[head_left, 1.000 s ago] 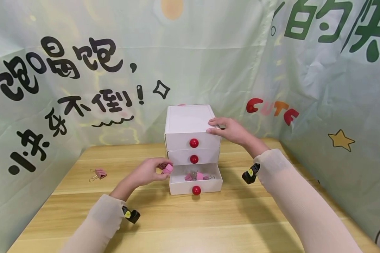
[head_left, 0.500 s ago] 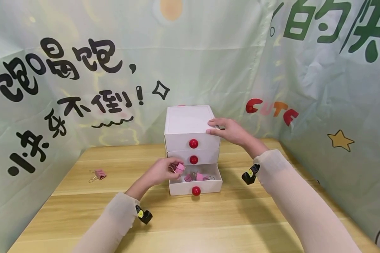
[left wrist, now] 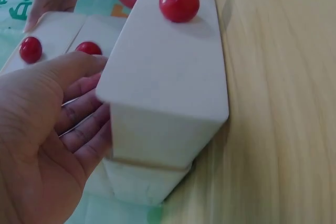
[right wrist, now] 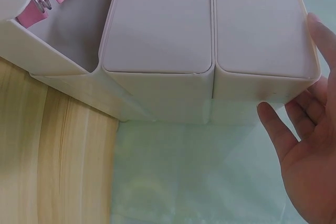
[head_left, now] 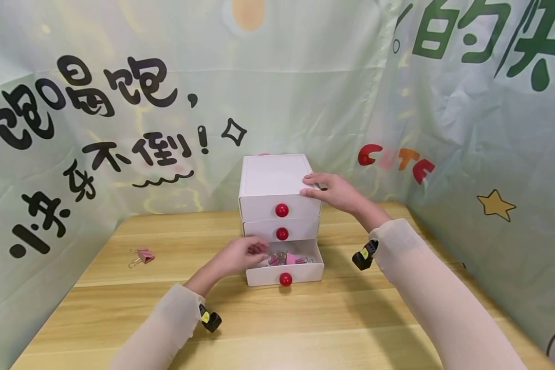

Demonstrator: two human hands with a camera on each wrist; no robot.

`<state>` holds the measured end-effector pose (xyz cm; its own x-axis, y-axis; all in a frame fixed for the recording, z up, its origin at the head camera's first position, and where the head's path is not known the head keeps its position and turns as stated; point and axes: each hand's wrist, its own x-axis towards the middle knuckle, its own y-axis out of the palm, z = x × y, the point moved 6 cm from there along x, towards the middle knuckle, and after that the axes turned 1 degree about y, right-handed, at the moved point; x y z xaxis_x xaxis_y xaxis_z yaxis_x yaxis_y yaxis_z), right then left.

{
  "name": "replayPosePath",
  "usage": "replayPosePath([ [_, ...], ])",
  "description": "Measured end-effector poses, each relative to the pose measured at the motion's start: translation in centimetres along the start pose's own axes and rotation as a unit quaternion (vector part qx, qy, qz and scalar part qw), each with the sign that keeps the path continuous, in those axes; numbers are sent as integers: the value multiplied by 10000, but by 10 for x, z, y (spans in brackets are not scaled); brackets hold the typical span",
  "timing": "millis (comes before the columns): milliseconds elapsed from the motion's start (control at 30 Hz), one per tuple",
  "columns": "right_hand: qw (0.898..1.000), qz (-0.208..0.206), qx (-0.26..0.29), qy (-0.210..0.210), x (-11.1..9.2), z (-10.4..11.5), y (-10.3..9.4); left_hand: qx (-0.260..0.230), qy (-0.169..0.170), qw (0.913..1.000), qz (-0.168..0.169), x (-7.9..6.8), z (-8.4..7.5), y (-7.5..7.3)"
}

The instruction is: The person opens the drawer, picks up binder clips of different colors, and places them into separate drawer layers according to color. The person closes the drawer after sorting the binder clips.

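A small white drawer cabinet (head_left: 277, 177) with red ball knobs stands on the table. Its bottom drawer (head_left: 261, 277) is pulled out and holds several pink binder clips (head_left: 290, 258). Over the left side of that drawer is my left hand (head_left: 241, 255), fingers loosely bent and no clip visible in them. In the left wrist view its fingertips (left wrist: 86, 132) are partly hidden behind the drawer's wall. My right hand (head_left: 339, 192) rests on the upper right edge of the cabinet, its fingers (right wrist: 278, 129) lightly touching the top and side.
Another pink binder clip (head_left: 144, 255) lies by itself on the wooden table (head_left: 305, 329), left of the cabinet. The middle drawer (head_left: 259, 229) and top drawer (head_left: 259, 206) are closed. A printed cloth backdrop (head_left: 305, 77) hangs behind and to the sides.
My left hand has moved right from beside the cabinet to over the bottom drawer and let go of the pink binder clip it held. The right hand stays in place.
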<state>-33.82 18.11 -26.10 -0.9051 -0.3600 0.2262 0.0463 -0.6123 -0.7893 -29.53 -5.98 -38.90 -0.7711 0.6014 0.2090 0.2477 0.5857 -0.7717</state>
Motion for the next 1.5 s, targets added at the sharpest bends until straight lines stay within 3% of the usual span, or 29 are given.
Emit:
replayPosePath([
  [333,9999,8,112,75,0,1,-1,137,94,9994,-312,-18,16,-30],
  [567,9999,50,114,102,0,1,1,459,154,9976,-496,-39,35,-51],
  [1000,9998,54,150,121,-1,3,1,1040,-500,9908,-714,-79,79,-82],
  [1267,9999,63,128,72,0,1,1,1785,-890,9768,-784,-95,108,-103],
  [1500,9998,46,166,63,-1,2,0,1901,-1186,9712,-809,-112,131,-119],
])
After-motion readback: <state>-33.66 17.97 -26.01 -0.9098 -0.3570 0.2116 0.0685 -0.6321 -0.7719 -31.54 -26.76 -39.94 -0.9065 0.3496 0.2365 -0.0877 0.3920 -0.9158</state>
